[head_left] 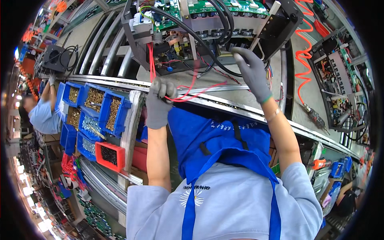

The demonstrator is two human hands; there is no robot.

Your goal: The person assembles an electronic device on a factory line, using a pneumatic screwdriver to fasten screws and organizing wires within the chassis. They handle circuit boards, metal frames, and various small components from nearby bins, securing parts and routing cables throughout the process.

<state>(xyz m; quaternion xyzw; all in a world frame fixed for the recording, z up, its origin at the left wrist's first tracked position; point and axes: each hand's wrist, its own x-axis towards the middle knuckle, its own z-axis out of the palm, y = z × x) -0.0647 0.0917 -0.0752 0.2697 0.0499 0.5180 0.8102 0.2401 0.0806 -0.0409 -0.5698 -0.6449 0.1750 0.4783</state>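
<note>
Left hand fisted, gripping thin red wires; right hand pinching thick black cable at open grey electronics chassis; overpulling is risking torn terminals

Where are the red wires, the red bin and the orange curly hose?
red wires [188, 94], head view, on the loop beside the gloved left hand.
red bin [110, 156], head view, on its front wall.
orange curly hose [303, 56], head view, on its middle coils.
</note>
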